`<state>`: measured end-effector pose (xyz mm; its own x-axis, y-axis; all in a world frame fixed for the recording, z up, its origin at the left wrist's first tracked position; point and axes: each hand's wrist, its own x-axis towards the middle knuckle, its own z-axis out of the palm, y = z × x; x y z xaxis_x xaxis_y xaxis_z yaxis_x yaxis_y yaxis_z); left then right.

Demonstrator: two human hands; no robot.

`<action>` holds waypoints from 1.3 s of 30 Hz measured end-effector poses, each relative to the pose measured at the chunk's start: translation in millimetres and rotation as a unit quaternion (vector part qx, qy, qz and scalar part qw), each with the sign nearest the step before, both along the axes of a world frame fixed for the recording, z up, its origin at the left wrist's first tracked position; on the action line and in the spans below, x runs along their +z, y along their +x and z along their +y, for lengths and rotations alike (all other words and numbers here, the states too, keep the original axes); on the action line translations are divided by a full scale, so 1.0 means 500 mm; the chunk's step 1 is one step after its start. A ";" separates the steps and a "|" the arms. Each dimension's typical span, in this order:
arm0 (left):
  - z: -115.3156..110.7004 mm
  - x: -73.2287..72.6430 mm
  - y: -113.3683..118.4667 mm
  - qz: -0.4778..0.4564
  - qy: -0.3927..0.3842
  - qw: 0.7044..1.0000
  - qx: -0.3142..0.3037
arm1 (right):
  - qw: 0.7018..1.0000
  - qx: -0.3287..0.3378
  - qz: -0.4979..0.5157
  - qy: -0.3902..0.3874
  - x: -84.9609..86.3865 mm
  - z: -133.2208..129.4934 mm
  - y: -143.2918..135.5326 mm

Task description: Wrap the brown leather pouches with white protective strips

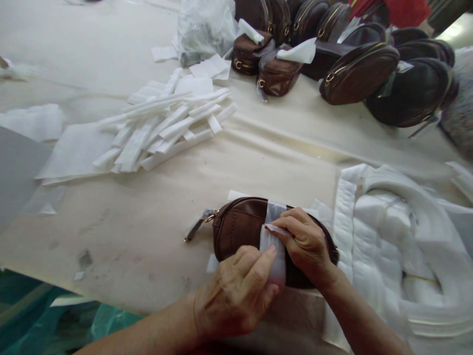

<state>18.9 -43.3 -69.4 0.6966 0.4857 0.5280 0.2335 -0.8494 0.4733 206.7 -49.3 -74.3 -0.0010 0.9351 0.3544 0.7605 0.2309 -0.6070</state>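
A dark brown oval leather bag (244, 224) lies on the table in front of me. A strip of thin white foam (272, 246) is wrapped around its middle, with a piece of clear film on top. My left hand (240, 286) closes on the strip's lower part, index finger on top and thumb at the front edge of the bag. My right hand (305, 241) pinches the strip's upper end and rests across the bag. At the bag's left end, a zipper pull (197, 224) covered in clear plastic lies on the table.
White foam strips (166, 128) lie heaped at the left. Behind them stands a clear plastic bag (207, 29). Several brown bags (358, 74) stand at the back right. Rolled white foam (388, 236) sits right of my hands. Green plastic (111, 323) shows below the table's front edge.
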 end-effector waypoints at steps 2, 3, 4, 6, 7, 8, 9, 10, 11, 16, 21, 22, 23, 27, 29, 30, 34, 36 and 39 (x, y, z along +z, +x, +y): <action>0.001 0.008 0.019 0.030 0.024 0.999 0.007 | 1.000 0.000 0.001 0.000 -0.004 0.000 0.001; 0.003 0.009 0.029 0.045 0.048 0.998 0.008 | 1.000 0.001 0.002 -0.002 -0.006 -0.001 0.001; 0.004 0.009 0.038 0.059 0.072 0.996 0.011 | 1.000 0.000 0.005 -0.004 -0.007 -0.001 0.002; 0.007 0.002 0.052 0.087 0.106 0.990 0.022 | 1.000 -0.001 0.015 -0.016 -0.007 -0.001 0.004; 0.008 -0.002 0.057 0.096 0.117 0.988 0.027 | 0.999 -0.001 0.023 -0.024 -0.006 0.000 0.005; 0.009 -0.006 0.060 0.103 0.124 0.986 0.031 | 0.999 -0.004 0.030 -0.034 -0.005 0.001 0.006; 0.009 -0.010 0.062 0.105 0.129 0.985 0.032 | 0.998 -0.011 0.035 -0.042 -0.003 0.002 0.007; 0.009 -0.013 0.062 0.107 0.132 0.985 0.035 | 0.998 -0.021 0.037 -0.048 -0.002 0.004 0.007; 0.008 -0.015 0.062 0.107 0.133 0.984 0.039 | 0.998 -0.033 0.036 -0.050 -0.002 0.005 0.007; 0.003 -0.017 0.057 0.128 0.127 0.983 0.042 | 0.994 -0.104 -0.009 -0.031 -0.006 0.013 0.000; 0.004 -0.022 0.055 0.138 0.121 0.982 0.032 | 0.985 -0.148 -0.079 -0.027 -0.013 0.018 -0.007; 0.004 -0.023 0.055 0.141 0.121 0.982 0.030 | 0.984 -0.151 -0.086 -0.026 -0.014 0.018 -0.007; 0.005 -0.024 0.055 0.145 0.120 0.982 0.028 | 0.984 -0.151 -0.090 -0.026 -0.014 0.019 -0.007; 0.005 -0.030 0.055 0.160 0.124 0.979 0.024 | 0.984 -0.145 -0.098 -0.042 -0.013 0.020 -0.004; 0.004 -0.031 0.056 0.163 0.127 0.978 0.032 | 0.982 -0.148 -0.106 -0.053 -0.012 0.022 -0.004; 0.004 -0.031 0.056 0.165 0.127 0.977 0.036 | 0.981 -0.151 -0.109 -0.059 -0.011 0.023 -0.004; 0.006 -0.030 0.057 0.178 0.132 0.975 0.031 | 0.980 -0.152 -0.100 -0.083 -0.001 0.030 -0.011; 0.009 -0.028 0.058 0.184 0.145 0.972 0.029 | 0.985 -0.143 -0.076 -0.062 0.014 0.024 -0.010; 0.012 -0.027 0.057 0.195 0.159 0.967 0.030 | 0.984 -0.164 -0.055 0.040 0.052 -0.017 0.020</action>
